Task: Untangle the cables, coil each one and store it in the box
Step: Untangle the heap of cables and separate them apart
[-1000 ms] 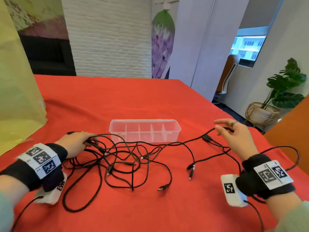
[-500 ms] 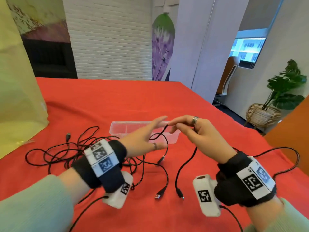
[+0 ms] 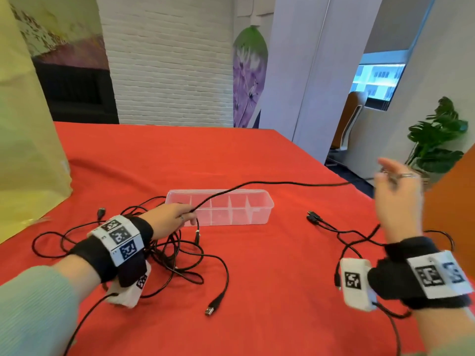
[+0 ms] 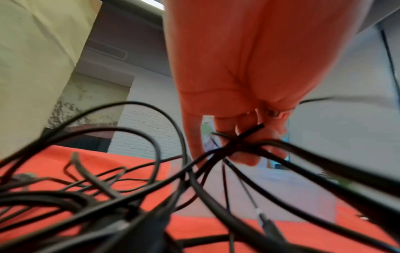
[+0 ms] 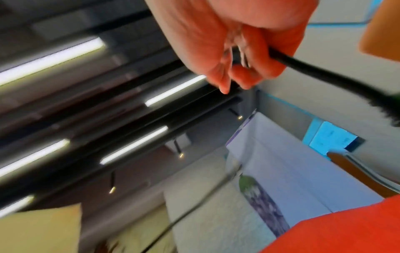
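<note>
A clear plastic box [image 3: 254, 218] with several compartments sits mid-table on the red cloth. My left hand [image 3: 177, 214] is at its front left corner, fingers curled round a bunch of black cables [image 4: 244, 142] above the tangle [image 3: 180, 255]. One black cable [image 3: 282, 183] runs from that hand, over the box, to my right hand [image 3: 398, 191]. The right hand is raised at the far right and blurred. In the right wrist view its fingers pinch the cable [image 5: 279, 56].
A separate black cable [image 3: 341, 235] with connectors lies on the cloth at the right. A USB plug [image 3: 210, 310] trails from the tangle toward me. A yellow bag [image 3: 25, 150] stands at the left. The table's right edge runs past my right hand; a plant [image 3: 437, 140] stands beyond.
The hands were together in front of the box. My right hand has swung out right, drawing one cable over the box. My left hand has dropped to the tangle.
</note>
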